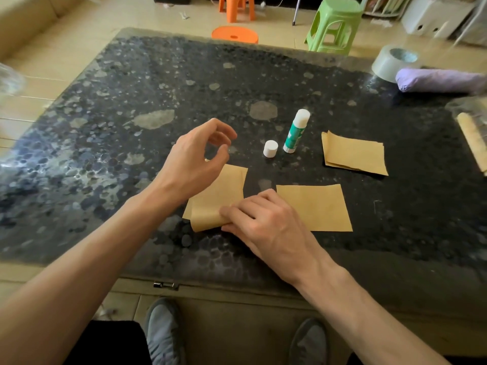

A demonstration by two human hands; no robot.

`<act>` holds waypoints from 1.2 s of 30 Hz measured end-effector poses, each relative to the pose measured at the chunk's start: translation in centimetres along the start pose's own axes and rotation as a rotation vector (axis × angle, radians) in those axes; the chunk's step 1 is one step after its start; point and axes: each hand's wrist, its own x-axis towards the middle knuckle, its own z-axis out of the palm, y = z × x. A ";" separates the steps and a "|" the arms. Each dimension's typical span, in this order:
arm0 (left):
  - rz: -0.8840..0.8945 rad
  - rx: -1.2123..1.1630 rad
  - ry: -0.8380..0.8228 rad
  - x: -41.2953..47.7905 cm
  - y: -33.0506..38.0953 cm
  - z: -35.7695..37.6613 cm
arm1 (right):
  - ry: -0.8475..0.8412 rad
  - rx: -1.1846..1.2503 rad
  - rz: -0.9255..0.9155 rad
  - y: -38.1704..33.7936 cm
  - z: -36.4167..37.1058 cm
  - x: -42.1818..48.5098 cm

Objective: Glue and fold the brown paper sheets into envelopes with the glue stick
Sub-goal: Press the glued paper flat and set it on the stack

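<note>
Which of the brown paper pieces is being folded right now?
The leftmost sheet: the right hand pinches its curled-up near edge. The single sheet beside it lies flat, and the stack farther right sits untouched.

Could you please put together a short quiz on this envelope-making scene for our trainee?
1. True or false: the small white cap is fitted on the green-and-white glue stick.
2. Which hand grips the curled-over brown paper sheet? A) left hand B) right hand C) both
3. Fill in: on the speckled dark table, the stack of folded brown sheets lies to the ___ of the glue stick.
Key: 1 false, the cap stands beside it; 2 B; 3 right.
</note>
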 end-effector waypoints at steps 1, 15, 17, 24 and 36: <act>-0.002 -0.025 -0.005 0.0 0.1 0.0 | 0.011 -0.007 0.000 0.0 0.0 -0.2; 0.022 -0.308 -0.361 -0.8 4.3 0.4 | 0.361 0.590 0.660 3.9 -3.5 -2.3; -0.002 -0.319 -0.360 -0.7 4.3 0.2 | 0.318 0.576 0.602 3.6 -2.7 -2.4; -0.121 -0.339 -0.220 0.0 2.7 -0.4 | 0.242 0.277 0.379 0.4 0.2 -0.7; -0.171 -0.300 -0.319 -0.1 0.9 0.1 | 0.276 0.369 0.378 0.0 0.2 -0.4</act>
